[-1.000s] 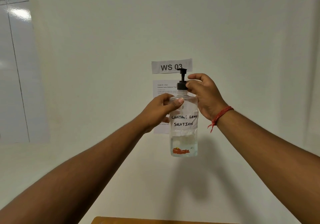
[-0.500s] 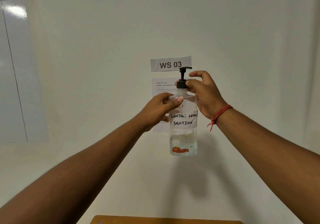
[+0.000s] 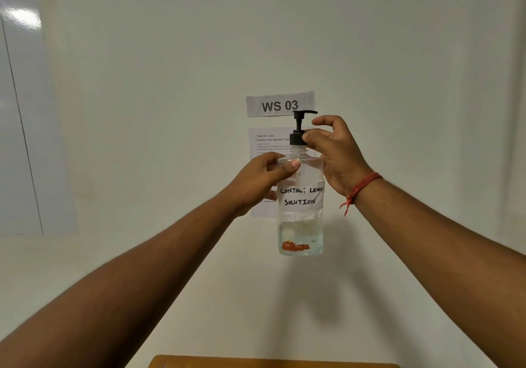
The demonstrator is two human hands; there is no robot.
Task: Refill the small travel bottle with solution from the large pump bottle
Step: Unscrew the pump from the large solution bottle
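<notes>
Since the earlier frame, pump nozzle (image 3: 306, 112) turned rightward; large pump bottle (image 3: 300, 205) held upright in mid-air before wall; clear rigid plastic, little liquid, judged light, smooth; left hand (image 3: 260, 181) grips shoulder; right hand (image 3: 334, 151) pinches black collar (image 3: 297, 138); travel bottle unseen; bench (image 3: 273, 362) edge below.

place: test workstn | evidence: "WS 03" wall sign (image 3: 280, 105) – task sheet (image 3: 269, 145) – whiteboard (image 3: 20, 111)
</notes>
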